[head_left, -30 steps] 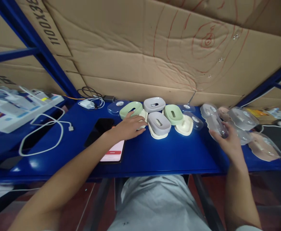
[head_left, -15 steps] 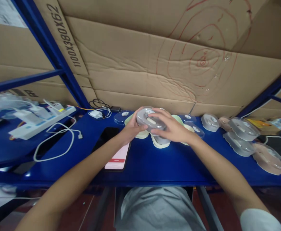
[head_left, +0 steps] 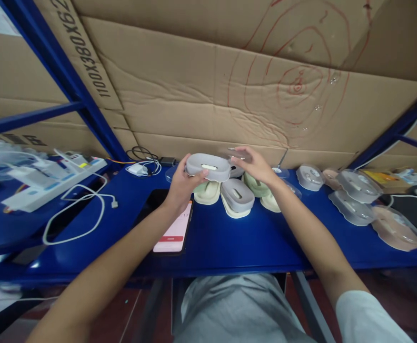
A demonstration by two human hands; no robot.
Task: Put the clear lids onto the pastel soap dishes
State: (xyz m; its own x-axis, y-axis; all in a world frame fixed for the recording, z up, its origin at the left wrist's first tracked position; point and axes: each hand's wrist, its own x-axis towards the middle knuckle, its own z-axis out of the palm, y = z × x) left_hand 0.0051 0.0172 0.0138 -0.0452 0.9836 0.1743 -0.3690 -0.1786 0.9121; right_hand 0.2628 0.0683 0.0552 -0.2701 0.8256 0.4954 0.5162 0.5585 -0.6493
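Note:
My left hand (head_left: pixel 180 188) is closed around a grey oval soap dish (head_left: pixel 203 166), held tilted above the table with the slot in its floor showing. To the right of the dish, my right hand (head_left: pixel 254 165) grips a clear plastic lid (head_left: pixel 237 154), apart from the dish. Below them, another grey soap dish (head_left: pixel 233 197) rests on a cream piece (head_left: pixel 240 214). A cream dish (head_left: pixel 207 194) sits to its left, and a green dish (head_left: pixel 255 187) is partly hidden by my right forearm.
A phone (head_left: pixel 173 233) with a lit screen lies left of the dishes. Lidded dishes (head_left: pixel 359 186) are stacked at the right. A white power strip (head_left: pixel 54 183) and cables (head_left: pixel 103 209) occupy the left. Cardboard (head_left: pixel 180 95) walls the back.
The clear lid has come off the grey soap dish. My right hand has moved right and away with the lid, while my left hand has shifted left with the dish.

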